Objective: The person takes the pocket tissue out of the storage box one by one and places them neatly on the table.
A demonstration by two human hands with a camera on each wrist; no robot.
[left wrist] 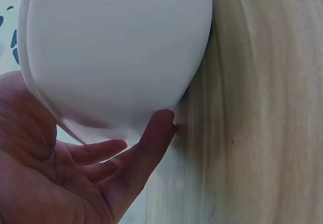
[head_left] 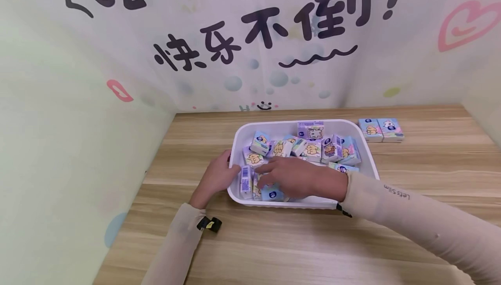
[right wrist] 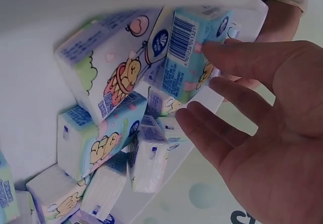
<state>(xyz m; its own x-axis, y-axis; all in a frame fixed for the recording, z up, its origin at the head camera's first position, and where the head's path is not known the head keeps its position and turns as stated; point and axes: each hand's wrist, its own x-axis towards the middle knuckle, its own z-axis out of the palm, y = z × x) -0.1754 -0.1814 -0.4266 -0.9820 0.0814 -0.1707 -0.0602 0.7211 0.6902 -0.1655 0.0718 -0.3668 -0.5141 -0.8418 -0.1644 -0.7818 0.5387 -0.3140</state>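
Observation:
In the head view a white plastic tub (head_left: 305, 205) holds several small tissue packs, purple and blue. The left hand (head_left: 219, 174) grips its left rim, thumb over the edge; in the left wrist view the fingers of this hand (left wrist: 96, 168) lie against the outside of the tub (left wrist: 116, 47). Over the tub's left front part is the right hand (head_left: 291, 176), above a blue pack (head_left: 272, 193) beside an upright purple pack (head_left: 246, 181). The right wrist view shows the right hand (right wrist: 262, 128) with spread, slightly bent fingers at a blue pack with a barcode (right wrist: 189, 52); contact is unclear.
Two blue packs (head_left: 380, 130) sit side by side on the wooden table (head_left: 274, 241), right of the tub's back corner. A printed white curtain (head_left: 250, 72) hangs behind the table, and a pale wall (head_left: 58, 145) stands at the left.

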